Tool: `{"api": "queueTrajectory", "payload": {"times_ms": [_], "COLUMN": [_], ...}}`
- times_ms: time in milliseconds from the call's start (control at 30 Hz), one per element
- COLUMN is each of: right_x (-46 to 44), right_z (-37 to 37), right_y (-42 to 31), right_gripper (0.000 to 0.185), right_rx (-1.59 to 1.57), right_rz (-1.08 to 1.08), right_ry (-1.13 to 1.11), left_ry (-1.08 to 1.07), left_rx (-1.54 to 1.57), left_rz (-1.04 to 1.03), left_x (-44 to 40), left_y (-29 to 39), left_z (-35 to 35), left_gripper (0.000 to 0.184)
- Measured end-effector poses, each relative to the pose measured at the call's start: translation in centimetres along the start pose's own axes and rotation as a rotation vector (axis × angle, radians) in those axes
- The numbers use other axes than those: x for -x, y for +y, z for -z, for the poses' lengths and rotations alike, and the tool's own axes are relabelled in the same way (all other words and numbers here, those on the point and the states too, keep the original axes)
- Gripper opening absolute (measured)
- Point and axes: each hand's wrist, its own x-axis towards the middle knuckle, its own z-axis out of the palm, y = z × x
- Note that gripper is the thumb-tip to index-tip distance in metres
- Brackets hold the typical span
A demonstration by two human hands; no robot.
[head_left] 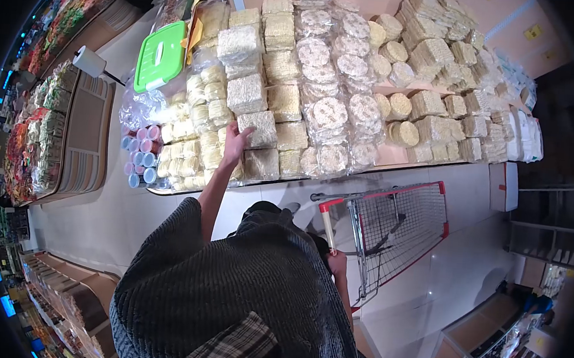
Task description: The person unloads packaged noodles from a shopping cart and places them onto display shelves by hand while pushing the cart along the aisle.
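My left hand (235, 142) reaches up to the display table, thumb and fingers apart, touching the left edge of a plastic-wrapped block of dried noodles (258, 130). More square noodle packs (246, 94) are stacked behind it, with another pack (261, 164) in front. Round yellowish packs (215, 111) lie just left of the hand. Low on my other side, my right hand (338, 263) is closed around the near end of the handle (328, 227) of a shopping cart (400, 230). Part of its grip is hidden by the dark sleeve and body.
Flat round packs (330, 113) and further noodle stacks (435, 53) fill the table to the right. A green lid (160, 56) and several pink and blue tubs (144, 149) are at the left end. Another display stand (84, 131) is beyond the aisle. A white box (503, 186) stands right.
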Motion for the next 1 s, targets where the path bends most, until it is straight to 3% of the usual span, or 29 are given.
{"api": "queueTrajectory", "payload": {"times_ms": [100, 133, 233, 367, 433, 567, 633, 733, 833, 1000], "right_x": [0.9, 0.7, 0.4, 0.6, 1.4, 3.1, 3.0, 3.3, 4.0, 4.4], "right_z": [-1.1, -1.6, -2.4, -3.5, -3.2, -2.0, -1.7, -1.1, -0.6, -0.4], "right_y": [-1.8, -1.6, -2.7, -4.2, -5.9, -8.3, -8.2, -8.6, -9.1, -9.6], "right_gripper": [0.031, 0.037, 0.037, 0.035, 0.036, 0.039, 0.038, 0.038, 0.039, 0.042], "right_rx": [-0.027, -0.074, -0.051, -0.079, -0.03, 0.063, 0.071, 0.091, 0.089, 0.085], "right_rz": [0.024, -0.006, -0.047, -0.019, -0.084, -0.128, -0.122, -0.166, -0.159, -0.162], "right_ry": [0.019, -0.015, -0.039, 0.007, 0.042, 0.102, 0.106, 0.077, 0.083, 0.08], "left_ry": [0.173, 0.166, 0.369, 0.224, 0.021, -0.801, -1.131, -1.422, -1.604, -1.674], "left_rx": [-0.093, -0.316, -0.575, -0.57, -0.455, -0.396, -0.671, -1.092, -1.257, -1.309], "left_rz": [-0.028, 0.016, -0.275, -0.53, -0.557, -0.579, -0.716, -0.688, -0.757, -0.845], "left_x": [-1.3, 0.5, 3.8, 8.0, 10.5, 15.5, 17.2, 19.1, 18.7, 18.8], "left_y": [-4.7, -0.8, 1.8, 5.0, 5.4, 3.5, -0.1, -2.3, -3.6, -4.6], "left_z": [0.2, -0.5, -3.5, -7.3, -10.3, -15.6, -18.4, -20.8, -23.0, -23.6], "left_gripper": [0.069, 0.077, 0.081, 0.078, 0.065, 0.03, 0.028, 0.047, 0.064, 0.063]}}
